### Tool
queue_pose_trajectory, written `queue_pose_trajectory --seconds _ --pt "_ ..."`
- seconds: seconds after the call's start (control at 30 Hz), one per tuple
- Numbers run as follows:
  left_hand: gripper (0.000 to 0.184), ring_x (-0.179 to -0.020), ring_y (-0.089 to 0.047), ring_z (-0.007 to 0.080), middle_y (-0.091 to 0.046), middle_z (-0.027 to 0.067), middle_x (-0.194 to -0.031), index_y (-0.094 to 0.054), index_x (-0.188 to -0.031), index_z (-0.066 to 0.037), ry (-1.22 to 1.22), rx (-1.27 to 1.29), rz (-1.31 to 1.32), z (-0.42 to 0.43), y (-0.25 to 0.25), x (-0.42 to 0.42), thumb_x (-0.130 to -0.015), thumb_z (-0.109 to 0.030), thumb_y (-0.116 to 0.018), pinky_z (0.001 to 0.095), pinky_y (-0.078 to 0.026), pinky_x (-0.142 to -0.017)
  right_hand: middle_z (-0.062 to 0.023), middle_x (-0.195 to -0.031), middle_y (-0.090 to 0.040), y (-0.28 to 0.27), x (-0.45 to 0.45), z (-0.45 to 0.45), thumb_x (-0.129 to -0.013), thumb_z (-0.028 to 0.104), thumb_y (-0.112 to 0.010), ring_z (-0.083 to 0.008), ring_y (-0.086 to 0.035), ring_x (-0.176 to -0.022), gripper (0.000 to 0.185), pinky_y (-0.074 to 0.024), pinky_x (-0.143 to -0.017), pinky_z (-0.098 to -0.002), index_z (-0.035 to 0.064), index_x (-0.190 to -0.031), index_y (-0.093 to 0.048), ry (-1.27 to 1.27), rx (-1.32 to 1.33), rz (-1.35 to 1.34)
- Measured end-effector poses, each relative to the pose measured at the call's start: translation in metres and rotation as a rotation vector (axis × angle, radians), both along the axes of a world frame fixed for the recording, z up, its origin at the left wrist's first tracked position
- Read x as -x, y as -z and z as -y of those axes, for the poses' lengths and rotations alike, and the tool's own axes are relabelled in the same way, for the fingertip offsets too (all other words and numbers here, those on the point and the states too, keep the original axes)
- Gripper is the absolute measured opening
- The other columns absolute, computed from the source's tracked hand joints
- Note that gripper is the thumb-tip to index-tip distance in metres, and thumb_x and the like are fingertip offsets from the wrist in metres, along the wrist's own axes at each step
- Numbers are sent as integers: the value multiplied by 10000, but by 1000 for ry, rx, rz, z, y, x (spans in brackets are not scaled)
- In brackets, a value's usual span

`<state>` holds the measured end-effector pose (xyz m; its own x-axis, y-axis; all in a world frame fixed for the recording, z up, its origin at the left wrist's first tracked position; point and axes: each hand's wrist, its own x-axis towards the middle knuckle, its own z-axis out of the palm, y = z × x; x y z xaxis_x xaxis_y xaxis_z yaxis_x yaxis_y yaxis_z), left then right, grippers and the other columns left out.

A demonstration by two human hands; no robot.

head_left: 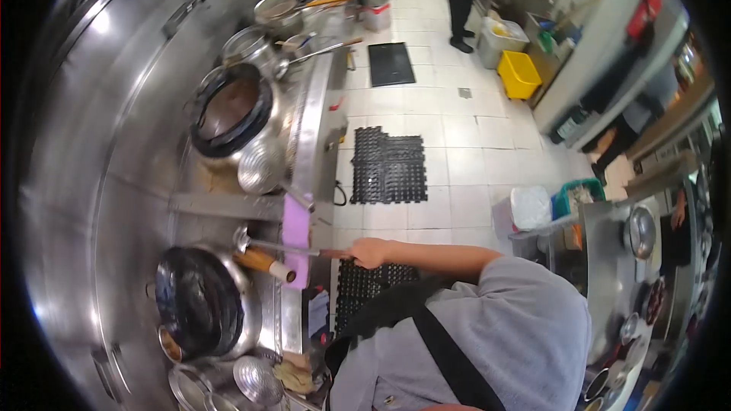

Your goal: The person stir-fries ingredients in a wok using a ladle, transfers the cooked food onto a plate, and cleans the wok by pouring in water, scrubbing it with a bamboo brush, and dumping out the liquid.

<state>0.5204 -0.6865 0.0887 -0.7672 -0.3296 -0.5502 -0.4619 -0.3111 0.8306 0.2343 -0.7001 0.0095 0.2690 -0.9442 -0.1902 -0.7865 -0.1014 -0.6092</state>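
Observation:
My right hand point(369, 253) is closed around the handle of a metal ladle point(282, 246). The ladle's bowl points left, above the range and near the wooden handle point(259, 261) of a wok. That wok point(196, 301), dark inside, sits on the near burner. The ladle passes over a purple strip point(296, 232) along the range's front edge. A perforated skimmer point(260, 166) lies farther along the range, its handle toward the front edge. My left hand is out of view; only a bit of skin shows at the bottom edge.
A second wok point(232, 106) holds brownish liquid. Several pots point(278, 14) stand at the far end; another skimmer point(257, 380) is nearby. Black mats point(390, 164) lie on the tiled floor. People point(459, 0) stand farther off. Behind me is a counter point(609, 251) with bowls.

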Motion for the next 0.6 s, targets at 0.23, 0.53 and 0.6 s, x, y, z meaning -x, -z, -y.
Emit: queue_pose_trajectory --seconds 0.23,0.53,0.6 --pt "143 -700 -585 88 -637 4 -783 -665 -948 -11 227 -13 40 8 5 117 -958 -153 -646 266 -479 -638 -121 -788 -692 -73 137 -214 -926 161 -548 -210 -668 -648 268 -563 -581 -366 34 -1124 -676 216 -630 393" --pt "151 -722 -597 95 -650 11 -813 -665 -977 -8 781 -43 75 21 17 274 -959 -156 -646 265 -488 -657 -53 -794 -608 -60 77 -385 -1031 265 -501 -158 -598 -630 257 -518 -523 -332 31 -1034 -605 1099 -339 901" --pt "153 -727 -600 96 -652 12 -820 -665 -984 -7 937 -49 85 23 23 306 -960 -157 -646 264 -490 -661 -40 -774 -600 -37 38 -399 -1032 278 -505 -152 -580 -624 259 -490 -511 -316 42 -1037 -614 1282 -154 838"
